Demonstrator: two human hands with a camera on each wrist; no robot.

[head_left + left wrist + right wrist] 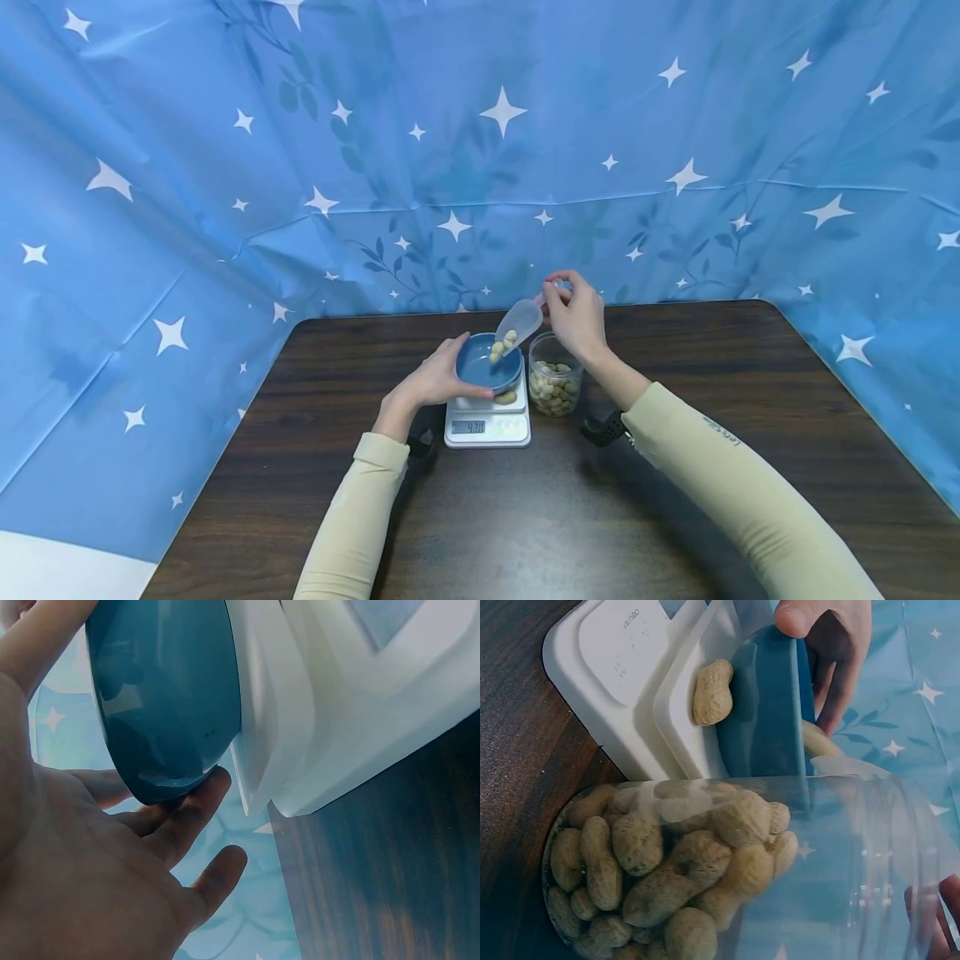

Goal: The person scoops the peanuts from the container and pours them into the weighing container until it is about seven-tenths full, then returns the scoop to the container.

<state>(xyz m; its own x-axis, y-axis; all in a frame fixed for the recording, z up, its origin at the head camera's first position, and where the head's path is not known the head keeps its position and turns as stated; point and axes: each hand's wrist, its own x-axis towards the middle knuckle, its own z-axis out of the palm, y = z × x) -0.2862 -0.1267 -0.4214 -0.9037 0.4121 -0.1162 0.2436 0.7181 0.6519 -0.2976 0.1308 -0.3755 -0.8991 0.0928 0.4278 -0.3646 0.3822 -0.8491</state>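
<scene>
Peanuts (pixel 511 337) sit in the clear scoop (pixel 522 317) my right hand (pixel 581 321) pinches — my left hand (pixel 435 377) holds the blue bowl (pixel 472 360) just below.

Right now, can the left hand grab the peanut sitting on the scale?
Probably not yet: the left hand holds the bowl. If it lets go, that peanut lies close by and looks uncovered.

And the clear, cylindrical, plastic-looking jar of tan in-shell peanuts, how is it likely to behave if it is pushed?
The clear, cylindrical jar would probably slide before tipping under a gentle push, because the tan in-shell peanuts fill only its lower part. Its smooth, glossy wall may feel slippery. If it falls, its round shape would likely let it roll.
</scene>
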